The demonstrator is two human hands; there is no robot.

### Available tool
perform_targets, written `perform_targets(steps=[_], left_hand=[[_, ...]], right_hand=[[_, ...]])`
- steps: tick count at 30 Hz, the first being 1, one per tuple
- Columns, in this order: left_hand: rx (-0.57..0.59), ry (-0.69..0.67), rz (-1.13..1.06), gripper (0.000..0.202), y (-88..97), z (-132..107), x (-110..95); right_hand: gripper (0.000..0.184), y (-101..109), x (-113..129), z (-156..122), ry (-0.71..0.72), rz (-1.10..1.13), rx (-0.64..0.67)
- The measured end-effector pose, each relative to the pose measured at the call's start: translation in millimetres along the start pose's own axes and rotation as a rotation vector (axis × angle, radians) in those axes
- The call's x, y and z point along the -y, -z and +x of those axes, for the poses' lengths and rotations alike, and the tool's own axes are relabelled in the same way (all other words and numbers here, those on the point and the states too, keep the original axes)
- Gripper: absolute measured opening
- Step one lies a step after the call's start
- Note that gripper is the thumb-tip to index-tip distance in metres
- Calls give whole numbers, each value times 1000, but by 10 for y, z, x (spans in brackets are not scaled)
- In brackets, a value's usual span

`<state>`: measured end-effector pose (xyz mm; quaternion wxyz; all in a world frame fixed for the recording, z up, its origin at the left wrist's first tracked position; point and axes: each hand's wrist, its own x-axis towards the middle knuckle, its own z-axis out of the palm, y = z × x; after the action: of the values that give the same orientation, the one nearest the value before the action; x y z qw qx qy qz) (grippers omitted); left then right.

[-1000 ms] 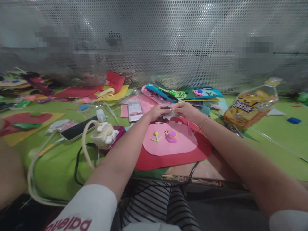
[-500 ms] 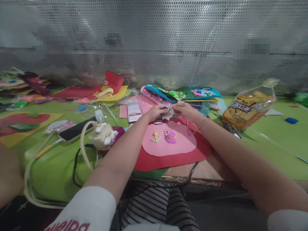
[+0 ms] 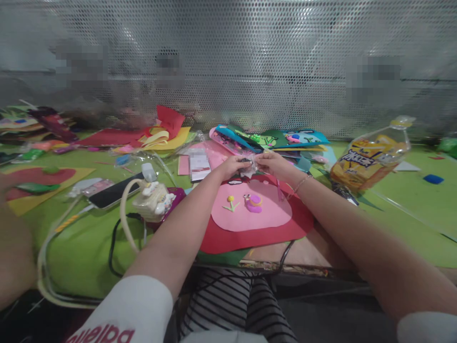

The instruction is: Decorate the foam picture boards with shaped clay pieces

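Observation:
In the head view, my left hand [image 3: 231,166] and my right hand [image 3: 270,161] meet above the far edge of a paper picture. Both are closed, with fingertips pinching a small crinkled clear plastic wrapper [image 3: 250,167]. Something dark shows at the left fingertips, too small to make out. Below my hands lies a rounded pink sheet [image 3: 232,221] on a larger red sheet [image 3: 221,244]. On the pink one sit a purple clay snail [image 3: 253,204] and a yellow clay flower [image 3: 231,204] with green leaves. Part of the red sheet's far side is hidden by my hands.
A drink bottle [image 3: 371,155] leans at the right. To the left are a power strip [image 3: 153,202] with cables, a phone [image 3: 116,191] and another person's arm [image 3: 14,252]. Decorated paper crafts [image 3: 271,138] lie behind my hands, before a perforated metal panel [image 3: 228,57].
My hands stay nearly in place, still at the wrapper, with only slight finger movement. At the far left, the other person's arm has shifted forward over the yellow sheet.

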<state>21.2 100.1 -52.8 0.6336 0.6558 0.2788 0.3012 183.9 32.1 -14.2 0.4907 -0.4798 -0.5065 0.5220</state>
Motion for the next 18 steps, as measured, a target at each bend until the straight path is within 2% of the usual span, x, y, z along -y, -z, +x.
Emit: perform_targets(steps=[11,18], left_hand=[[-8,14,-23,29,12,15,21],[-14,29,-43,29,-4,-7,-15]], right_hand=[[13,-12,11,-13,18,-106,-14],[19,-18,-15,-23,143,-320,-38]])
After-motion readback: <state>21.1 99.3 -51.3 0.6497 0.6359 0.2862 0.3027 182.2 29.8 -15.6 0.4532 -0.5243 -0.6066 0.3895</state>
